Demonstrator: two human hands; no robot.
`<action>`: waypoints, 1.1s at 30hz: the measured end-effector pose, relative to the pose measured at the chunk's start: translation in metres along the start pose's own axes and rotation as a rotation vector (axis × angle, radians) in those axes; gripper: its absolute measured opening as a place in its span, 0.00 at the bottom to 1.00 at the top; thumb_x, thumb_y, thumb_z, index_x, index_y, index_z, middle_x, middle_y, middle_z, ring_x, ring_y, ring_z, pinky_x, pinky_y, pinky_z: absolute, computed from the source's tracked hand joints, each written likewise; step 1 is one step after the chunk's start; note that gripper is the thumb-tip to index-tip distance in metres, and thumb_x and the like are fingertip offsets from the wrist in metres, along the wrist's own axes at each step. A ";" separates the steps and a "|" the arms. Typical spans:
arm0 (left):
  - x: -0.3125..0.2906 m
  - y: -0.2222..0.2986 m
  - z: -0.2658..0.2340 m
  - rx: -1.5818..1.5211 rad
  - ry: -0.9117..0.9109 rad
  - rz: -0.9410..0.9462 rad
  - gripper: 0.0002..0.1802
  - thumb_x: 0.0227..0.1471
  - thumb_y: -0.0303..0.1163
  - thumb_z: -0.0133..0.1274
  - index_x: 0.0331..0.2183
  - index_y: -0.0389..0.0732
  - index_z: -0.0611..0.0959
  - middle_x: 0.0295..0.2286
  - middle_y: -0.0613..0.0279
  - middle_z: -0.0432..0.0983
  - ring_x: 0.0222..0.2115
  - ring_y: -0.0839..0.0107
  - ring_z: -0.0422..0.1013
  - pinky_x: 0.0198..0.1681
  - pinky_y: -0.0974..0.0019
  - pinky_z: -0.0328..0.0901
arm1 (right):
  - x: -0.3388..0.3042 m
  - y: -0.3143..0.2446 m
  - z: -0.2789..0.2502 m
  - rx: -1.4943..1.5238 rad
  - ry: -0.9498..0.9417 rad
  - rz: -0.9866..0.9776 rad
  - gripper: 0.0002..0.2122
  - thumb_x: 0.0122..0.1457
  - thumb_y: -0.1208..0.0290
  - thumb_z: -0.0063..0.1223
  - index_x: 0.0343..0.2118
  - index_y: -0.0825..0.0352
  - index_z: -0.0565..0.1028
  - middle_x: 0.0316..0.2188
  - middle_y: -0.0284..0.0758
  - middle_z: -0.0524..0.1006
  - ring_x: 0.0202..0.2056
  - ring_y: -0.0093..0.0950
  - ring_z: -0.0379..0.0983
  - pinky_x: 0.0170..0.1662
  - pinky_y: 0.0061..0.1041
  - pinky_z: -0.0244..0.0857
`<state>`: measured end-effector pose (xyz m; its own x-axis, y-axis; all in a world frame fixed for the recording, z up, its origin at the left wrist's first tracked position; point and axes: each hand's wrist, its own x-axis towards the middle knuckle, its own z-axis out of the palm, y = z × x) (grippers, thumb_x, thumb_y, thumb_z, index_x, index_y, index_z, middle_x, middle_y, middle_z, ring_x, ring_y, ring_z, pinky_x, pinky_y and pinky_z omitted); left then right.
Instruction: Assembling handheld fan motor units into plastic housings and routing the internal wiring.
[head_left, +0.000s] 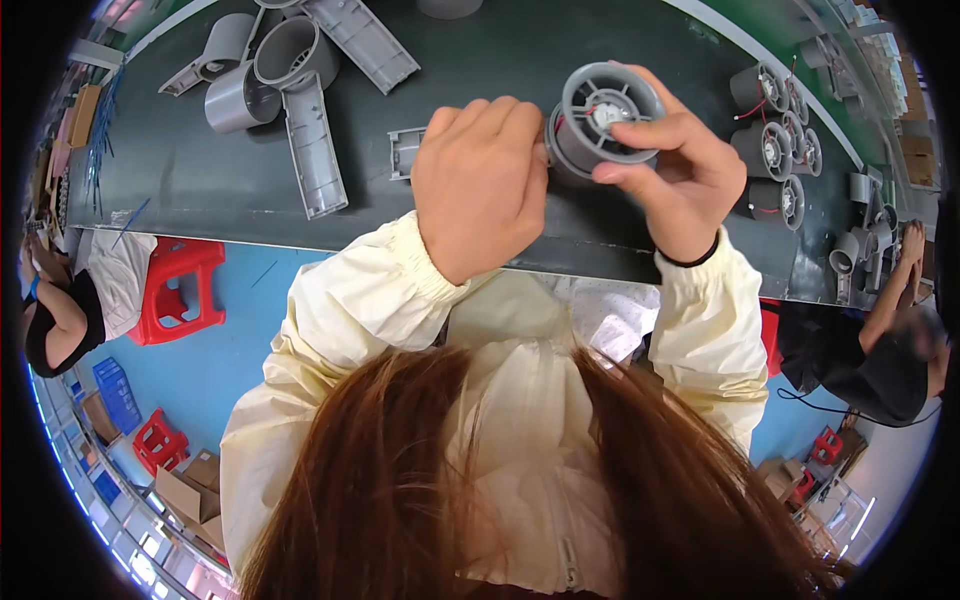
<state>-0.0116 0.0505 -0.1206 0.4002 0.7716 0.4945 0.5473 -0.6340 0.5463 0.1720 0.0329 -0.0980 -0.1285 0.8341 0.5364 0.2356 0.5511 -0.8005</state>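
Observation:
My left hand (480, 185) is wrapped round the handle of a grey plastic housing (402, 155); the handle's ribbed end sticks out to the left of my fist. The housing's round part lies to the right of the fist, mostly hidden. Over it, my right hand (690, 165) grips a grey spoked motor holder (605, 113) between thumb and fingers. This holder is a round, rimmed piece with a white hub and a red wire. It is tilted, and its lower side appears to meet the housing, though I cannot tell how deep it sits.
Several grey housings with handles (315, 150) lie at the far left of the dark green table (380, 225). Several spoked motor holders with red wires (775, 150) stand at the right. A co-worker's hand (912, 240) is near more housings (870, 235); another person sits left, by a red stool (180, 300).

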 end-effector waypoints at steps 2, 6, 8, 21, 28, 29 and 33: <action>-0.001 0.000 0.000 0.027 0.002 0.000 0.06 0.40 0.22 0.52 0.26 0.37 0.73 0.24 0.57 0.69 0.27 0.56 0.66 0.32 0.58 0.57 | -0.002 0.004 -0.001 0.058 0.033 -0.002 0.15 0.36 0.84 0.70 0.31 0.74 0.78 0.41 0.52 0.78 0.44 0.37 0.76 0.47 0.28 0.68; 0.000 -0.006 -0.002 -0.039 -0.028 0.027 0.06 0.40 0.22 0.53 0.26 0.37 0.73 0.25 0.56 0.70 0.27 0.55 0.67 0.33 0.58 0.58 | -0.009 0.008 -0.007 0.135 -0.054 0.004 0.15 0.37 0.86 0.68 0.33 0.76 0.79 0.44 0.52 0.76 0.49 0.39 0.73 0.53 0.31 0.63; 0.001 -0.008 -0.004 -0.051 -0.028 0.038 0.06 0.40 0.22 0.53 0.26 0.36 0.73 0.25 0.55 0.70 0.27 0.55 0.68 0.33 0.57 0.59 | -0.005 0.005 -0.011 0.160 -0.070 0.026 0.15 0.38 0.87 0.67 0.34 0.76 0.79 0.43 0.53 0.76 0.49 0.39 0.73 0.53 0.31 0.63; -0.002 -0.013 -0.012 -0.069 -0.027 0.056 0.11 0.42 0.21 0.54 0.33 0.30 0.75 0.35 0.48 0.71 0.31 0.50 0.70 0.38 0.57 0.66 | -0.010 -0.003 -0.013 -0.037 -0.102 0.074 0.12 0.42 0.82 0.66 0.33 0.75 0.81 0.35 0.50 0.80 0.50 0.43 0.74 0.52 0.30 0.64; 0.001 -0.012 -0.016 -0.097 -0.042 0.046 0.06 0.46 0.18 0.51 0.30 0.34 0.75 0.38 0.50 0.74 0.26 0.51 0.72 0.29 0.61 0.68 | -0.010 -0.002 -0.019 -0.111 -0.152 0.022 0.11 0.43 0.80 0.66 0.32 0.75 0.81 0.35 0.51 0.80 0.51 0.47 0.73 0.52 0.34 0.65; 0.000 -0.012 -0.017 -0.092 -0.040 0.050 0.06 0.46 0.18 0.51 0.30 0.34 0.75 0.38 0.50 0.74 0.26 0.51 0.72 0.29 0.61 0.68 | -0.011 -0.001 -0.019 -0.122 -0.164 0.027 0.11 0.43 0.79 0.66 0.32 0.75 0.81 0.37 0.53 0.79 0.50 0.47 0.73 0.52 0.34 0.65; -0.001 -0.010 -0.018 0.017 -0.029 0.075 0.07 0.44 0.20 0.52 0.30 0.34 0.76 0.37 0.51 0.74 0.30 0.52 0.72 0.33 0.58 0.68 | -0.006 -0.003 -0.018 -0.172 -0.178 -0.006 0.11 0.42 0.78 0.66 0.31 0.74 0.81 0.46 0.56 0.75 0.50 0.46 0.74 0.52 0.31 0.65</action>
<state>-0.0311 0.0549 -0.1145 0.4614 0.7236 0.5133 0.5274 -0.6890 0.4972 0.1888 0.0259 -0.0936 -0.2944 0.8301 0.4736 0.3927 0.5569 -0.7319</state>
